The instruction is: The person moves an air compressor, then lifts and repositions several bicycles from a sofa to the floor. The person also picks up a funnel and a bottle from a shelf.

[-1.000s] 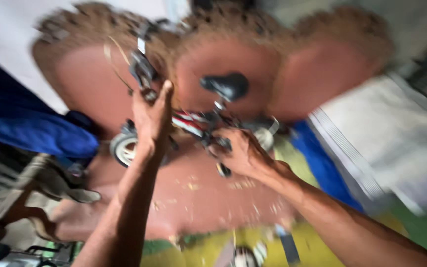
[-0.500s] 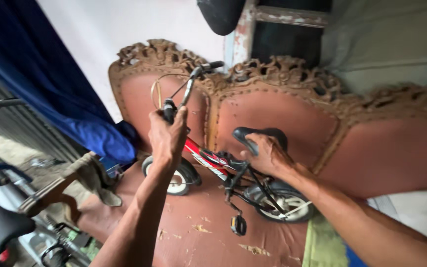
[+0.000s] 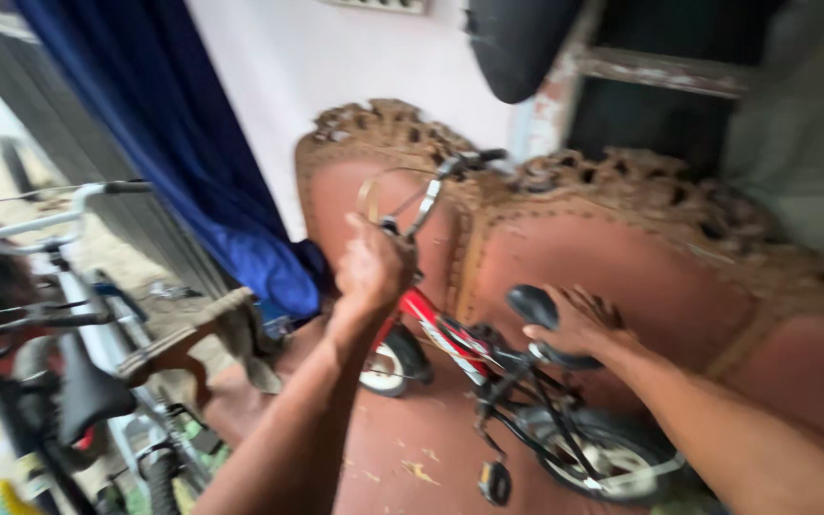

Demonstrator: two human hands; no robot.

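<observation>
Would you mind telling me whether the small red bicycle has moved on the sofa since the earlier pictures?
Cannot tell: the camera swung. The small red bicycle stands on the carved sofa.

Just one view here, worn on the head; it looks down and forward along both forearms, tilted sideways; close in on the small red-and-black children's bicycle [image 3: 488, 381] lying on the worn reddish carved-wood sofa [image 3: 622, 257]; frame's blurry.

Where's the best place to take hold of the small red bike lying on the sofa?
Grip the small red bike at the handlebar and the saddle, from above. Both stick up clear of the sofa, at opposite ends, where the left hand and right hand already are.
</observation>
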